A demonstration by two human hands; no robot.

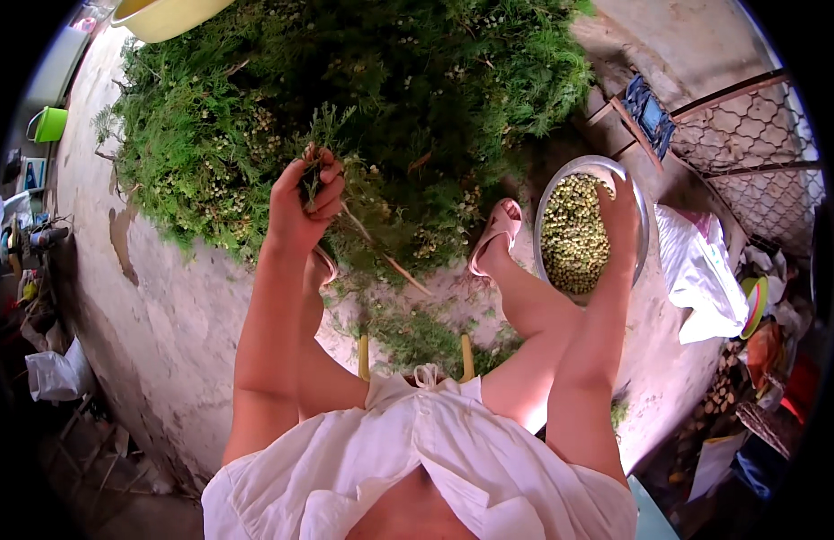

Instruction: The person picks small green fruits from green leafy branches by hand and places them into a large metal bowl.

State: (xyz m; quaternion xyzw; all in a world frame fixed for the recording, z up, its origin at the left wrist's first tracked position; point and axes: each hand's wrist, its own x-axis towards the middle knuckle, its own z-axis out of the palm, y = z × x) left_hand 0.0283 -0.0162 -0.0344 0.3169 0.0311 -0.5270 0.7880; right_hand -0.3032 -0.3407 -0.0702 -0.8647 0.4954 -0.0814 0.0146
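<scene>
One left hand [311, 191] has its fingers curled around one small, feathery green sprig [325, 128]. The sprig sticks up past the fingers, in front of one big, bushy heap of green leafy branches [381, 81]. The heap lies on the gray concrete floor [165, 315], and lots of tiny pale balls dot its leaves, too many to count.

One right hand [622, 211] reaches over the right side of one round, silver metal bowl [645, 238]. Its fingers are part bent and touch the small, round, yellow-green berries [568, 236] inside. I can't tell if it has hold of any. So many berries are in the bowl that I can't count them. The bowl sits on the floor, to the right of the heap.

Two pink sandals are on the person's feet, the right sandal [478, 252] and the left sandal [328, 265]. One thin brown stick [406, 273] lies between them. Two short yellow bars show between the knees, the left bar [363, 355] and the right bar [467, 355].

One pale yellow plastic tub [170, 20] is at the top left. One bright green bucket [48, 124] is far left. One shiny white sack [700, 279] lies just right of the bowl.
</scene>
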